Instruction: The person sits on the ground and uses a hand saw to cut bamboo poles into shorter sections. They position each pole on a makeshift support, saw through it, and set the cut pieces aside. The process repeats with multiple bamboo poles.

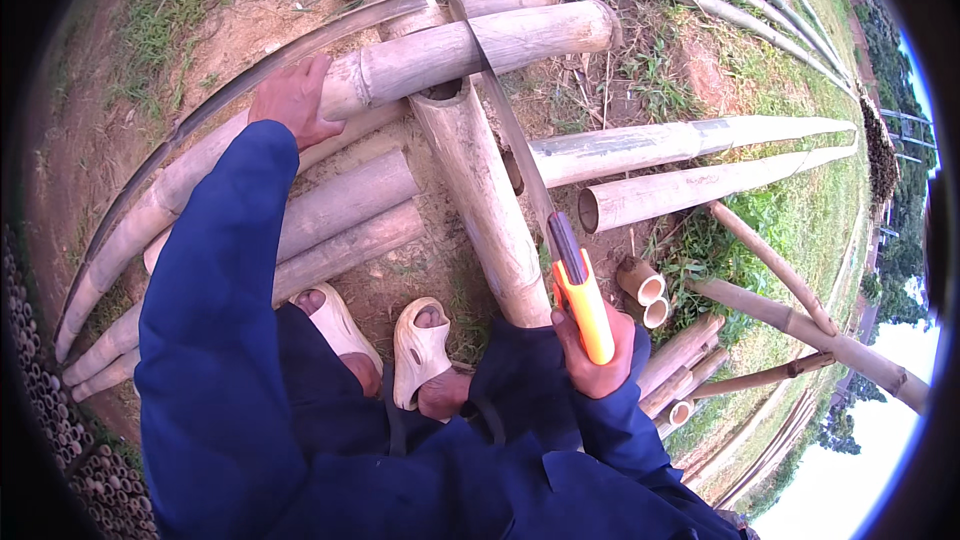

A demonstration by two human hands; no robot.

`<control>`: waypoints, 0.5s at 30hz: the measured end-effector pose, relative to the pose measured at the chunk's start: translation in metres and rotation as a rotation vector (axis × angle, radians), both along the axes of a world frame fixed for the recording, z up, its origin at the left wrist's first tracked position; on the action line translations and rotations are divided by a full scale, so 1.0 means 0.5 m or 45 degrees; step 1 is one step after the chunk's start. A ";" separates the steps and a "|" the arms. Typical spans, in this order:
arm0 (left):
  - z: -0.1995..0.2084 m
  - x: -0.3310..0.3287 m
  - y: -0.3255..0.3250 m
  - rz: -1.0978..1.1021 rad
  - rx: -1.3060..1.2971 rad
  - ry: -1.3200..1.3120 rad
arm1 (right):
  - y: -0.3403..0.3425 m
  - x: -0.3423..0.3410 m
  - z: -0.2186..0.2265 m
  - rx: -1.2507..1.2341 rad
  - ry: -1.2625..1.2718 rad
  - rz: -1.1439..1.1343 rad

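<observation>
Gripping the orange plastic handle of a long narrow-bladed hand saw (583, 305), the right hand (598, 355) is closed tight around it near the person's knee. The saw's grey blade runs up and away across the pile, its far end resting across a thick pale cut bamboo pole (480, 45) that lies crosswise on top. The left hand (293, 100), fingers spread and flat, presses on the near end of that same pole, grasping nothing. The two hands are well apart. Beneath the crosswise pole a second pale bamboo pole (485, 205) slants down toward the person's feet, which wear cream foam clogs (420, 350) on bare brown soil (430, 265). More grey bamboo poles (690, 140) lie to the right, with short hollow bamboo offcuts (645, 290) beside them, just right of the saw handle. Blue sleeves cover both arms.
</observation>
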State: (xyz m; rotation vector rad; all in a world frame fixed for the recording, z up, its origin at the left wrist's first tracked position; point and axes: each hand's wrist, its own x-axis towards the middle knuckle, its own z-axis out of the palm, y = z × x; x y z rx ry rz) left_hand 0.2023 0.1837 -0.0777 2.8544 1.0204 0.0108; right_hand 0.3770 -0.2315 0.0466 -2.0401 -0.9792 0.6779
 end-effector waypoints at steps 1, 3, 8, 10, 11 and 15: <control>0.001 0.002 0.003 0.004 0.002 -0.005 | 0.032 0.016 -0.015 0.068 0.037 -0.029; -0.005 0.006 -0.001 -0.031 -0.015 -0.007 | 0.141 0.059 -0.056 0.049 0.089 -0.062; -0.013 0.000 0.008 -0.015 -0.040 0.028 | 0.254 0.090 -0.128 0.198 0.060 0.034; -0.010 0.002 0.023 -0.017 -0.019 -0.008 | 0.218 0.054 -0.120 0.173 0.041 -0.023; -0.007 -0.001 0.023 -0.010 -0.007 -0.009 | 0.182 0.040 -0.101 0.209 0.057 -0.028; 0.004 0.001 -0.005 0.040 -0.049 0.093 | 0.017 -0.013 -0.006 0.009 0.055 -0.061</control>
